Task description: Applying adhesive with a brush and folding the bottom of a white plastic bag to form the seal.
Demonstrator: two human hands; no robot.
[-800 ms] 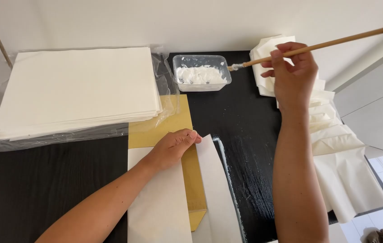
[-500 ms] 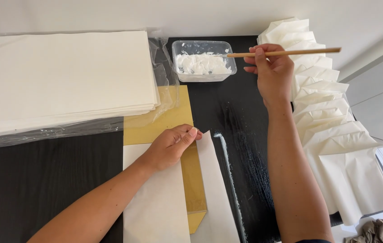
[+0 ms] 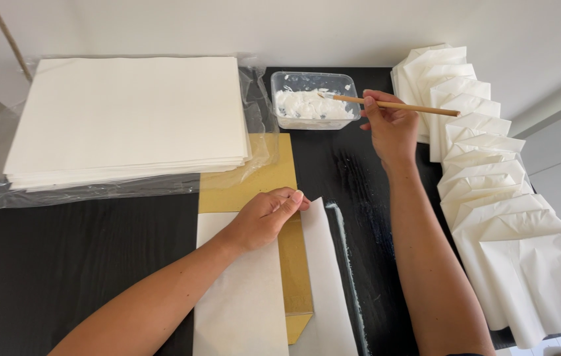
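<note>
A thin wooden brush (image 3: 395, 105) is lying almost level above the black table (image 3: 83, 264), its tip dipping into white paste in a clear tub (image 3: 313, 99) at the far edge. The right hand (image 3: 391, 128) is reaching forward with the arm stretched straight, its fingers pinching the handle near the middle, so the tip is pointing left of the grip and the free end right. The left hand (image 3: 264, 217) is lying palm down, fingers flat and together, pressing a white sheet (image 3: 244, 296) over a gold board (image 3: 254, 181); it is clasping nothing. A paper stack (image 3: 129, 118) is sitting on plastic at the left, and folded papers (image 3: 491, 178) are fanning down the right side.
</note>
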